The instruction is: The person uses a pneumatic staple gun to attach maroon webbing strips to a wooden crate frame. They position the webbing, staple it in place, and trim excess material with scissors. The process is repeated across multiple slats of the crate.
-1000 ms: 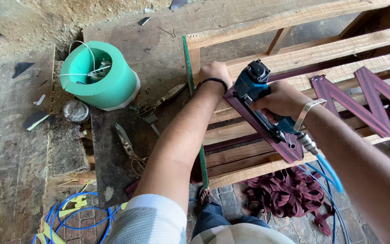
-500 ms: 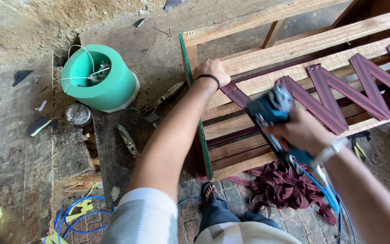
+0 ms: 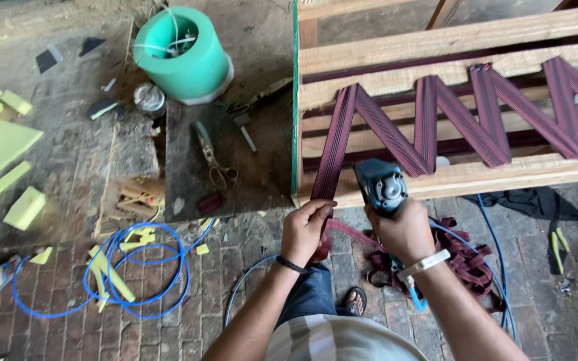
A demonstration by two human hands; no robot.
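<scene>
Fingers of the left hand (image 3: 307, 227) pinched the maroon woven strap (image 3: 334, 155) at the frame's near rail; half a second before, that hand lay on the far corner. Right hand (image 3: 406, 230) was closed around the blue stapler (image 3: 379, 186), moved to the new zigzag end. Beyond lay the rough wooden frame (image 3: 436, 40), scissors (image 3: 210, 157) and a green bucket (image 3: 185, 53).
</scene>
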